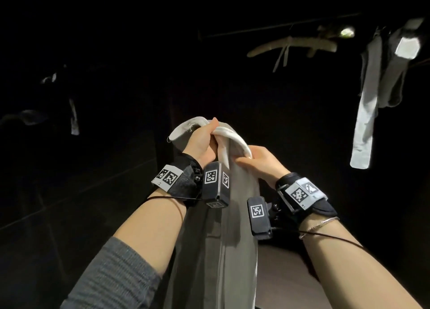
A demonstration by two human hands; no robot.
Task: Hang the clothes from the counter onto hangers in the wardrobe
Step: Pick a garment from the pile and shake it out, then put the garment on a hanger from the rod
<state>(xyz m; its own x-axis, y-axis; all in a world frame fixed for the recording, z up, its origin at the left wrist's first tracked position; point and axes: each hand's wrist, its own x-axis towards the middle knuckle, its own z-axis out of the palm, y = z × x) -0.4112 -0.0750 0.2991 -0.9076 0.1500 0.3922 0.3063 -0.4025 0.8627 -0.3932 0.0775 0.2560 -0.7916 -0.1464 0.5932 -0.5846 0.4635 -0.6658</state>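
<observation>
Two hands at frame centre, both on the same job. Left hand point(202, 143) has its fingers curled tight round the top of a white hanger point(235, 137), pinching the bunched fabric there. Right hand point(260, 162) grips the hanger's right arm, fingers wrapped over it and thumb stretched along the cloth.

The garment point(223, 227) is grey-beige and drapes over the hanger, falling in a long folded column from centre to the bottom edge, between the two forearms. A pale collar or waistband section sticks out left of the left hand.

Both wrists carry black straps with tag-marked blocks point(215, 184); thin cables run off them. Grey knit sleeve point(116, 278) at lower left.

The scene is very dark. Upper right: wardrobe rail point(279, 25) with a bare pale hanger point(288, 44) hanging from it. Far right: a grey garment point(381, 76) already hung, a light strip dangling below it. Left edge: faint pale shapes, too dim to tell what they are. Brownish surface point(283, 278) at lower right, under the right forearm.
</observation>
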